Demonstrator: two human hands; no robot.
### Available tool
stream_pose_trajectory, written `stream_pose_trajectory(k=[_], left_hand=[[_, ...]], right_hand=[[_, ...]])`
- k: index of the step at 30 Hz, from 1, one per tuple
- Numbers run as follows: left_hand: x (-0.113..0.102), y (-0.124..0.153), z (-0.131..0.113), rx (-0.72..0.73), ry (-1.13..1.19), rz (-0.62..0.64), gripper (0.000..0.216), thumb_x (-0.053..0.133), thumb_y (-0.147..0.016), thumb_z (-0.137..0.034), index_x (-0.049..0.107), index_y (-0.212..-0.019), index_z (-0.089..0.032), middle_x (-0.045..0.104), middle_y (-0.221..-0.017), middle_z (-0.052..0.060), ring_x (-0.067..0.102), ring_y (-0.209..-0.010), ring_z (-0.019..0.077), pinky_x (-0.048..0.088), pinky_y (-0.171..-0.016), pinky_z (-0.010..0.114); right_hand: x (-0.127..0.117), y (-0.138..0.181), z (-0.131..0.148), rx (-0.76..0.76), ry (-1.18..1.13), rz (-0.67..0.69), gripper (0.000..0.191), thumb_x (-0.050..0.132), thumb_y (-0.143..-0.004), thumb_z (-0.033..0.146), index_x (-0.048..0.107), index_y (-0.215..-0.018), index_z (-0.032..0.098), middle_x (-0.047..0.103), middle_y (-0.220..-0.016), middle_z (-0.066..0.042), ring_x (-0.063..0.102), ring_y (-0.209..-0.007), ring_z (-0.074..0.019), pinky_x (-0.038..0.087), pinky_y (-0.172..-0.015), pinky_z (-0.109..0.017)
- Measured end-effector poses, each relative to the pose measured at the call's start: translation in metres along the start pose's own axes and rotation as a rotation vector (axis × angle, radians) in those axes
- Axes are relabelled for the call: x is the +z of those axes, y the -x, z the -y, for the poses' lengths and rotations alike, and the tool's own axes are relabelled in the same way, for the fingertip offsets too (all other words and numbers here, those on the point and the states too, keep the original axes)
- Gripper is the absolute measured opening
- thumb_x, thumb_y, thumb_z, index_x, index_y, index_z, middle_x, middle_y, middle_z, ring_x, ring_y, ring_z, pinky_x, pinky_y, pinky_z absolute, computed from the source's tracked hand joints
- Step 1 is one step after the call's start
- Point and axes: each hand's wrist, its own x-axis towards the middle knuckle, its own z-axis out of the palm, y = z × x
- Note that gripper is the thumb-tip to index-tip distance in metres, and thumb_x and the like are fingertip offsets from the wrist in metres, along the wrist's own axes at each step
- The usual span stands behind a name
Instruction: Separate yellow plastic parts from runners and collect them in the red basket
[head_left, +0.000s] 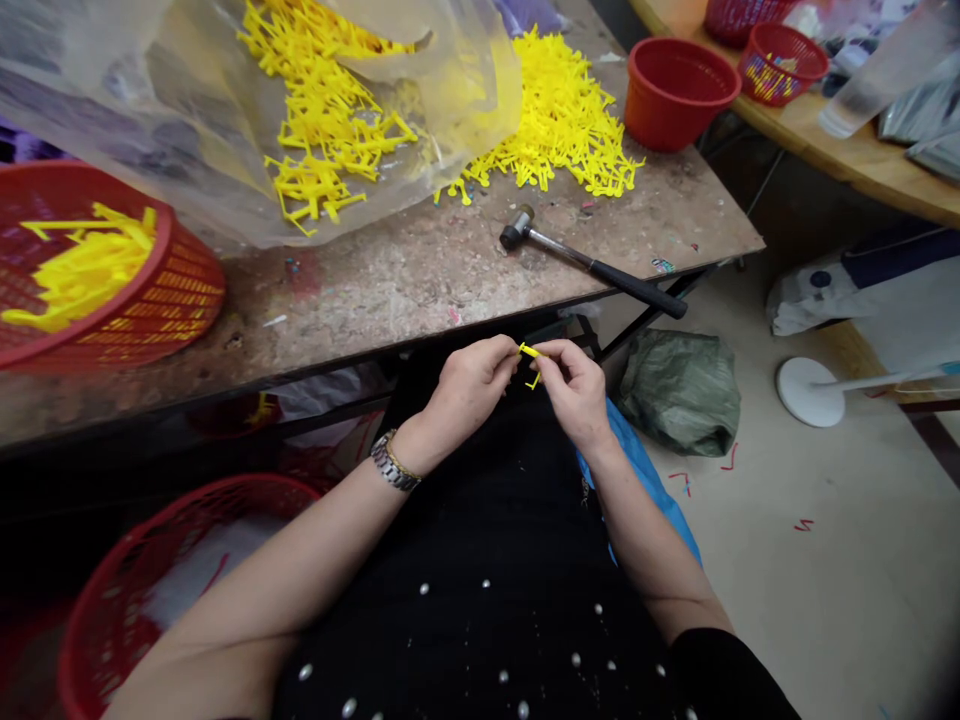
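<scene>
Just off the table's front edge, above my lap, a small yellow plastic part (529,351) is pinched between both hands. My left hand (474,385) closes thumb and forefinger on its left end. The fingers of my right hand (576,390) grip the right end, and a thin bent yellow bit sticks out below them. On the table (390,290) a hammer (592,265) lies with its black handle reaching past the edge. Behind it spreads a heap of yellow plastic parts (559,115), and more of them lie in a clear plastic bag (202,130).
A red basket (180,290) with yellow pieces stands at the left of the table. A red bucket (679,95) sits at the back right corner. Below are another red basket (97,610), a dark green bag (681,390) and a white round base (810,392) on the floor.
</scene>
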Motion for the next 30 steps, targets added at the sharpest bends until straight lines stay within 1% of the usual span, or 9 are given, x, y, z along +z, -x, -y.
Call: stream_pose_trajectory(k=[2,4,7,15,22,25,30], left_hand=[[0.001,-0.001,0.002,0.069,-0.115,-0.016,0.016,0.054,-0.091,-0.018,0.062,-0.077,-0.021,0.060,-0.070,0.000,0.055,-0.065,0.0139,0.042,-0.062,0.023],[0.002,-0.001,0.002,0.104,-0.166,-0.024,0.017,0.054,-0.091,-0.017,0.060,-0.075,-0.021,0.057,-0.068,0.000,0.053,-0.066,0.0147,0.040,-0.064,0.025],[0.002,-0.002,0.001,0.101,-0.145,-0.010,0.017,0.053,-0.090,-0.017,0.058,-0.075,-0.021,0.057,-0.069,0.000,0.052,-0.066,0.0147,0.038,-0.064,0.025],[-0.004,-0.004,0.002,0.117,-0.129,0.109,0.021,0.049,-0.092,-0.018,0.056,-0.073,-0.021,0.058,-0.071,0.001,0.053,-0.064,0.0144,0.037,-0.061,0.024],[-0.004,-0.010,0.006,0.192,-0.223,0.121,0.022,0.049,-0.090,-0.015,0.052,-0.069,-0.021,0.054,-0.066,0.000,0.049,-0.062,0.0142,0.035,-0.061,0.025],[-0.004,-0.011,0.007,0.198,-0.227,0.144,0.022,0.051,-0.089,-0.013,0.052,-0.068,-0.021,0.053,-0.065,-0.001,0.048,-0.062,0.0142,0.034,-0.061,0.026],[-0.004,-0.012,0.006,0.203,-0.215,0.131,0.024,0.053,-0.089,-0.010,0.051,-0.067,-0.020,0.051,-0.064,-0.001,0.047,-0.061,0.0139,0.032,-0.061,0.026]], right_hand=[[0.001,0.001,-0.001,0.012,0.011,-0.017,0.016,0.056,-0.091,0.030,0.070,-0.096,0.022,0.073,-0.085,-0.001,0.068,-0.078,-0.0153,0.054,-0.074,-0.030],[0.002,0.002,-0.001,0.025,0.016,-0.032,0.017,0.056,-0.091,0.031,0.070,-0.096,0.022,0.073,-0.085,-0.001,0.068,-0.078,-0.0153,0.054,-0.073,-0.030],[0.003,0.003,-0.002,0.039,0.009,-0.040,0.017,0.057,-0.090,0.031,0.070,-0.096,0.022,0.073,-0.084,-0.001,0.067,-0.076,-0.0151,0.053,-0.072,-0.029],[0.001,0.001,0.000,0.102,-0.060,-0.008,0.016,0.059,-0.086,0.031,0.070,-0.091,0.021,0.071,-0.076,0.001,0.063,-0.067,-0.0126,0.051,-0.064,-0.027],[-0.002,0.000,-0.001,0.068,0.020,-0.008,0.016,0.056,-0.087,0.028,0.071,-0.089,0.022,0.070,-0.077,0.001,0.063,-0.067,-0.0127,0.050,-0.066,-0.028],[-0.005,-0.002,0.001,0.051,0.054,0.021,0.016,0.055,-0.087,0.025,0.071,-0.088,0.022,0.071,-0.076,0.002,0.063,-0.067,-0.0130,0.049,-0.066,-0.028],[-0.008,-0.006,0.003,0.049,0.068,0.036,0.017,0.055,-0.085,0.023,0.071,-0.085,0.022,0.070,-0.075,0.002,0.062,-0.067,-0.0129,0.046,-0.065,-0.027]])
